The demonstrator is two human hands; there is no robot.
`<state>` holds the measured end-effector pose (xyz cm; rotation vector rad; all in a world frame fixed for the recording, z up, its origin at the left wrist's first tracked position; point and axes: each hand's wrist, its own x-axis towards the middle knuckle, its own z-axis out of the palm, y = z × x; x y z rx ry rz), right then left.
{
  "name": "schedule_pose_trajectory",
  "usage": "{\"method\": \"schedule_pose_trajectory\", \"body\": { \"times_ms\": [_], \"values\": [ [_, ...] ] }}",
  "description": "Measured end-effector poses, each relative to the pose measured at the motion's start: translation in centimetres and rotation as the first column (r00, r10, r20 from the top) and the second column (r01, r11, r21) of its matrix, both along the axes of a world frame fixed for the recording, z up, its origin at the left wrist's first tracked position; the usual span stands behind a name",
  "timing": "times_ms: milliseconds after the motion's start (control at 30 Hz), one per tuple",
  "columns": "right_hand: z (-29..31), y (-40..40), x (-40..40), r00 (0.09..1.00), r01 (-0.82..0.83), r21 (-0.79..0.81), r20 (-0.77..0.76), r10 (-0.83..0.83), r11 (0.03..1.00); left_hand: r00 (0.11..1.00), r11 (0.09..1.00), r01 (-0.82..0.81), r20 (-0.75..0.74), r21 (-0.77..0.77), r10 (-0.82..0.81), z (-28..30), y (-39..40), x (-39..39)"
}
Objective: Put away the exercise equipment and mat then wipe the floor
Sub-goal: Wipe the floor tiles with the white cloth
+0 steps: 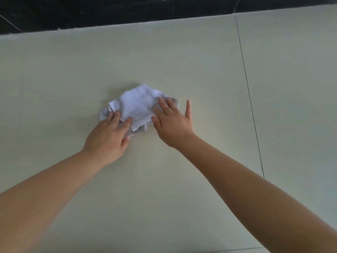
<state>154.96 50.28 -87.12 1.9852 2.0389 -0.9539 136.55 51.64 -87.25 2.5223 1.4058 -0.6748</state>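
The left hand [107, 137] lies flat on the near left part of the cloth [136, 105], its fingers straight and pressing the fabric down, thumb spread out to the right along the cloth's near edge. The right hand [173, 123] is also laid out flat with fingers spread wide; the inner fingers rest on the right side of the cloth, while the outermost finger points away to the far right and sits on the bare floor [182, 198]. Neither hand grips anything; both press with open palms.

The cloth is white, crumpled and loosely folded, with a greyer layer showing beneath its near and right edges. It lies on the floor between the two hands, a little left of the middle of the view.

Both bare forearms reach in from the near corners and meet at the cloth. The floor is made of large pale cream tiles. A thin dark grout line [249, 99] runs from far to near on the right, well apart from the cloth. Along the far edge of the floor runs a black skirting [109, 10] of dark glossy tile.
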Motion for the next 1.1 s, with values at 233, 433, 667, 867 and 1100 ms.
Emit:
{"method": "schedule_pose_trajectory", "body": {
  "times_ms": [233, 433, 667, 867, 1100],
  "values": [
    [0.4, -10.1, 7.9, 0.967, 0.198, -0.084, 0.177, -0.181, 0.977, 0.972, 0.980, 0.189, 0.155, -0.056, -0.178, 0.9, -4.8, 8.7],
    [0.2, -2.5, 14.2, 0.895, 0.392, 0.012, 0.229, -0.384, 0.920, 0.987, 0.992, 0.067, 0.156, -0.107, -0.050, -0.5, 0.9, 18.1],
    [-0.6, 9.0, 9.9, 0.971, 0.179, 0.038, 0.154, -0.182, 0.983, 0.974, 0.990, -0.132, 0.194, 0.051, 0.120, -1.1, 8.1, 12.7],
    [-0.8, 7.2, 0.8, 0.995, -0.080, 0.031, 0.059, 0.078, 0.996, 0.958, 0.963, -0.263, 0.099, -0.065, 0.268, 0.5, 4.7, 2.2],
    [1.1, -6.6, 1.3, 0.991, -0.124, -0.143, 0.038, 0.131, 0.982, 0.979, 0.929, -0.169, -0.164, -0.329, 0.119, 3.2, -5.1, 1.4]
  ]
}}
